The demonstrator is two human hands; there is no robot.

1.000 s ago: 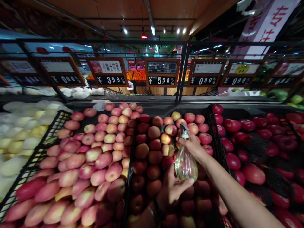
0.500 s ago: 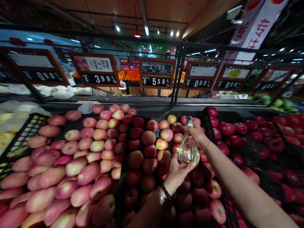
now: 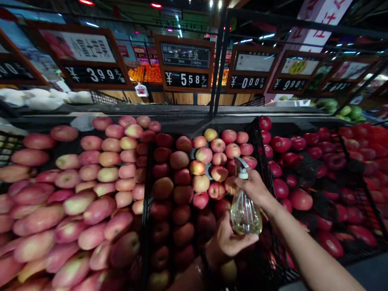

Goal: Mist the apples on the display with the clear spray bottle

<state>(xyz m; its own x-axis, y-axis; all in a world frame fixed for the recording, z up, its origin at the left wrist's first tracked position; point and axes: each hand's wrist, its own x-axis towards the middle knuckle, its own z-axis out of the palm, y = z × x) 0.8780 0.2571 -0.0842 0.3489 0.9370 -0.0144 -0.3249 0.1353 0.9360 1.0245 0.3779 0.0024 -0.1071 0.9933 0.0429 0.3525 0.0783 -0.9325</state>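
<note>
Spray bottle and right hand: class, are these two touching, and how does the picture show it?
Touching. The head view shows the right hand wrapped around the spray bottle just below its spray top.

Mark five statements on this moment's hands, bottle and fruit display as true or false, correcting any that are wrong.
1. The right hand grips the bottle near its neck. True.
2. Only one hand touches the bottle. False: the left hand cups its lower part.
3. The bottle is upside down. False: its spray top points upward.
4. Apples fill the tray to the picture's left. True.
5. The 5.58 sign shows right of the 9.90 sign. False: it shows left.
</note>
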